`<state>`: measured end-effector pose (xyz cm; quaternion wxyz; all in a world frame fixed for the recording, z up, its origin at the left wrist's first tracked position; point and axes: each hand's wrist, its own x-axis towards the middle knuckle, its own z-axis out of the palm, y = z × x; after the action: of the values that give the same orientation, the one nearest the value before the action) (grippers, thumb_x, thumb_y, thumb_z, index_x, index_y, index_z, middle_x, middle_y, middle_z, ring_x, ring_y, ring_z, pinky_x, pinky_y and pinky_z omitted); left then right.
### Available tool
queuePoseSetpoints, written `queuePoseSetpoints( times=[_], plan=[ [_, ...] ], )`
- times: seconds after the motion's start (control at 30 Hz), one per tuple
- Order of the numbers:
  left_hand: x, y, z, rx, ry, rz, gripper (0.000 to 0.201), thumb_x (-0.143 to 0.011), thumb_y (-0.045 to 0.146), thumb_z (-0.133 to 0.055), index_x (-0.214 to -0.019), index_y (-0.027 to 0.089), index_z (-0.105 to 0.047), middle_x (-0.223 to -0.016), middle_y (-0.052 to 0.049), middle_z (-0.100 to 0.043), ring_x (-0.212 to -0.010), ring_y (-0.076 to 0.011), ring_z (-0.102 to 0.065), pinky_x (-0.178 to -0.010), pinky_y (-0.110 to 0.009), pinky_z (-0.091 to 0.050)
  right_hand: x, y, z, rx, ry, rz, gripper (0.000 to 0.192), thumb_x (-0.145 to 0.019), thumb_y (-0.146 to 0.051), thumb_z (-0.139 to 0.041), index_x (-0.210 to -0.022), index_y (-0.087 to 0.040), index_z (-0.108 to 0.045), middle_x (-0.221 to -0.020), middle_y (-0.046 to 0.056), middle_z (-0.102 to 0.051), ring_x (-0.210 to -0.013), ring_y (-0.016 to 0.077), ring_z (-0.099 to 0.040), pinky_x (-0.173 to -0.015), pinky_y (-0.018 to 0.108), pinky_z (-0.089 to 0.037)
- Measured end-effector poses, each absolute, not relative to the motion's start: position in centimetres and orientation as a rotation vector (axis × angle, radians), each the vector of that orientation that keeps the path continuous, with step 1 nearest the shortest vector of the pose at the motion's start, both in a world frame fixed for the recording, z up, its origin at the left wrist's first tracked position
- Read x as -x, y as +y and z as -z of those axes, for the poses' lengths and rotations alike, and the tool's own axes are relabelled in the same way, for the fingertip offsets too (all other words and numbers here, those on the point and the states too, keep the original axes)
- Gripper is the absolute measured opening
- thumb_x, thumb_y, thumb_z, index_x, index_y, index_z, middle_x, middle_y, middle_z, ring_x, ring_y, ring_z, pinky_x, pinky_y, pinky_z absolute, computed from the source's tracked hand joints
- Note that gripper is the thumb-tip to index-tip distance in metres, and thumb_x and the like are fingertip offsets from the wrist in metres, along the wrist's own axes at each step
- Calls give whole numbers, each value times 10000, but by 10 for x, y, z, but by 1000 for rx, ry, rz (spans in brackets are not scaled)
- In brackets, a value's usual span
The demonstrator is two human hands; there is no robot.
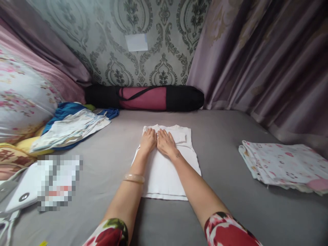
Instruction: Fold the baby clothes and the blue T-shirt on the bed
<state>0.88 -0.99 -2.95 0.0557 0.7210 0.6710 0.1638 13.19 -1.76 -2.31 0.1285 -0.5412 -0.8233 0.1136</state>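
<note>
A white long-sleeved shirt (166,174) lies flat on the grey bed sheet, its sleeves folded in across the upper part. My left hand (148,139) rests palm down on the shirt's upper left, fingers stretched out and pointing away from me. Beside it, almost touching, my right hand (166,141) presses flat near the middle of the upper part, next to a folded sleeve (180,136). Neither hand grips the cloth. Parts of the shirt are hidden beneath my hands and forearms.
On the right lies a stack of folded patterned cloths (284,164). To the left are a pile of clothes (74,126), a floral pillow (23,95) and a white device (28,188) with a cable. A black and maroon roll bag (143,98) lies along the wall.
</note>
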Motion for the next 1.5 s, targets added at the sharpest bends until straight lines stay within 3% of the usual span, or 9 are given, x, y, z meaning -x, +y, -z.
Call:
queuePoseSetpoints(
  times=[0.13, 0.27, 0.6, 0.8, 0.93, 1.13, 1.37, 1.5],
  plan=[
    [-10, -15, 28, -2081, 2137, -480, 515, -987, 358, -278, -1404, 89, -414, -1523, -193, -350, -1445, -307, -247, -1163, -509, -202, -130, -19, 24, 1692, -2338, -303, 614, -973, -344, -232, -1504, -38, -273, -1587, 128, -212, -1470, 234, -138, -1179, 433, -44],
    [-12, -16, 27, -2039, 2179, -493, 553, -979, 380, -264, -1429, 86, -392, -1530, -201, -330, -1449, -310, -237, -1152, -527, -212, -133, -19, 22, 1798, -2271, -304, 653, -979, -397, -229, -1504, -7, -250, -1588, 155, -189, -1471, 259, -121, -1173, 452, -46],
    [0, -13, 24, -2026, 2131, -379, 645, -957, 495, -246, -1458, 100, -347, -1560, -173, -282, -1465, -282, -194, -1166, -491, -179, -168, -19, 22, 1956, -2222, -227, 675, -984, -405, -243, -1491, 42, -246, -1579, 195, -193, -1463, 286, -143, -1174, 416, -55],
    [27, -9, 26, -2205, 1977, -298, 645, -947, 564, -264, -1435, 157, -373, -1559, -152, -295, -1462, -273, -202, -1158, -485, -167, -201, -19, 18, 1831, -2368, -246, 642, -993, -393, -225, -1499, 0, -259, -1583, 165, -207, -1468, 238, -151, -1180, 361, -75],
    [38, -3, 31, -2193, 1930, -257, 742, -926, 624, -249, -1474, 128, -322, -1589, -167, -199, -1482, -284, -117, -1175, -432, -139, -225, -15, 18, 1632, -2521, -306, 630, -992, -389, -223, -1497, -17, -283, -1583, 147, -221, -1468, 220, -161, -1186, 344, -86],
    [37, -3, 29, -2174, 1933, -233, 792, -917, 642, -254, -1487, 94, -297, -1586, -203, -174, -1478, -315, -111, -1172, -419, -139, -235, -17, 24, 1567, -2488, -228, 614, -995, -403, -231, -1488, -51, -325, -1585, 155, -213, -1472, 227, -140, -1189, 366, -83],
    [35, -10, 29, -2234, 1952, -246, 718, -954, 582, -236, -1485, 102, -297, -1580, -195, -206, -1473, -311, -142, -1165, -431, -147, -233, -18, 27, 1593, -2470, -207, 611, -998, -407, -233, -1488, -55, -329, -1578, 143, -244, -1467, 227, -161, -1190, 360, -81],
    [34, -14, 30, -2402, 1983, -357, 588, -975, 505, -292, -1364, 92, -445, -1506, -213, -356, -1423, -316, -278, -1139, -458, -221, -232, -18, 27, 1605, -2467, -173, 596, -1001, -398, -244, -1485, -64, -339, -1574, 136, -260, -1464, 228, -175, -1189, 359, -93]
  ],
)
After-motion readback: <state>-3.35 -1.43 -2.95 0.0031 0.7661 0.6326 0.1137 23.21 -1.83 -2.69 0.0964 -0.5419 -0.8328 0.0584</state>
